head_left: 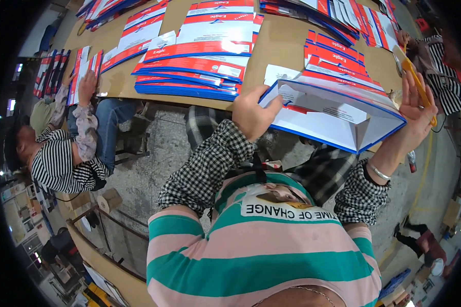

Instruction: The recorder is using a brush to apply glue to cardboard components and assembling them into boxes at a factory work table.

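Note:
My left hand (252,113) grips the left end of a partly folded white carton with blue edges and red stripes (333,115), held over the table's near edge. My right hand (417,110) supports the carton's right end and also holds a yellow-handled tool (419,84) between its fingers. The carton's flaps stand open, showing its white inside.
Stacks of flat red, white and blue cartons (200,61) cover the brown table (281,46). A person in a striped shirt (61,158) sits at the left with a hand on cartons. Another striped-sleeved person (445,82) is at the right. Grey floor lies below.

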A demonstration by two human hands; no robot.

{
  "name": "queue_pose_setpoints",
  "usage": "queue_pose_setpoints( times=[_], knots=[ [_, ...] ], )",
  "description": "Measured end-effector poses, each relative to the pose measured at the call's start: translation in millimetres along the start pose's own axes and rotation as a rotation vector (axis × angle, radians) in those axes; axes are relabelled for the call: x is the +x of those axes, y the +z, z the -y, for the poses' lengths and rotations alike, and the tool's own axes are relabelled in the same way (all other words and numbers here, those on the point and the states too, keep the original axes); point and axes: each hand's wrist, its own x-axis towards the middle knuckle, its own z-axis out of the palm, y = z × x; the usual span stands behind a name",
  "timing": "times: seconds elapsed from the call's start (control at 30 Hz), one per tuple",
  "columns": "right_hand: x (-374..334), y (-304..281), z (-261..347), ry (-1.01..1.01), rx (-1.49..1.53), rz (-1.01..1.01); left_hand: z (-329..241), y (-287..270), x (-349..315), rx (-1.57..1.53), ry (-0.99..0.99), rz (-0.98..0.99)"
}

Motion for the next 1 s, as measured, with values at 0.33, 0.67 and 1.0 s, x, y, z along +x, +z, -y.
queue_pose_setpoints(
  times=[0.33, 0.67, 1.0],
  knots=[
    [22, -28, 19, -0.231, -0.093, -0.222, -11, -10, 10, -0.154, 0.062, 0.153],
    [65, -169, 38, -0.404, 0.593, 0.032, -2, -130, 90, -0.011, 0.233, -0.518],
    [23, -51, 44, -0.315, -0.154, -0.381, 157, -197, 137, 0.8, 0.133, -0.122]
  ],
)
